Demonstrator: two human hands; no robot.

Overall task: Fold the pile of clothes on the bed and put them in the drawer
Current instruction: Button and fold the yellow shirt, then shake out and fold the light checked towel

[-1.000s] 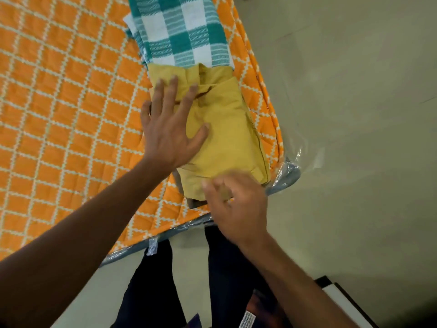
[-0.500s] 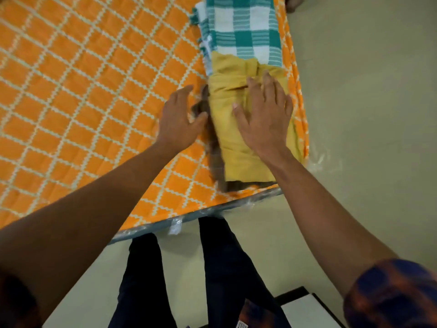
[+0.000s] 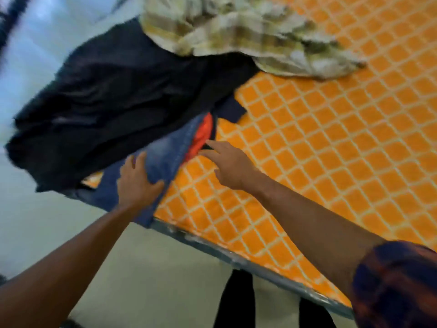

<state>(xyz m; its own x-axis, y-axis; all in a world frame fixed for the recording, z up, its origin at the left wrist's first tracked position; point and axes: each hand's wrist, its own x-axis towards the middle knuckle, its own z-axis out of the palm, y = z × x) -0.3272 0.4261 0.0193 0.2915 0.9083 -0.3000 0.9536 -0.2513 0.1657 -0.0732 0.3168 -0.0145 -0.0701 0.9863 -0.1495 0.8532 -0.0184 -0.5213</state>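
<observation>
A pile of unfolded clothes lies at the bed's left corner. On top is a large black garment [image 3: 113, 91]; behind it a pale yellow-green checked cloth [image 3: 248, 36]. A pair of blue jeans [image 3: 165, 152] sticks out below, over the bed edge, with a red-orange garment [image 3: 201, 138] beside it. My left hand [image 3: 137, 183] lies flat on the jeans, fingers straight. My right hand [image 3: 229, 162] reaches toward the red-orange garment with fingers extended, its fingertips at the cloth's edge. The frame is blurred.
The bed [image 3: 331, 138] has an orange sheet with a white lattice pattern and a grey plastic-wrapped edge [image 3: 248, 261]. Pale floor [image 3: 153, 280] lies below, with my dark trouser legs [image 3: 236, 301] at the bottom.
The view has swung left from the folded mustard garment and teal checked cloth to the unfolded pile. Both hands left the mustard garment; the left now rests on the jeans, the right reaches out.
</observation>
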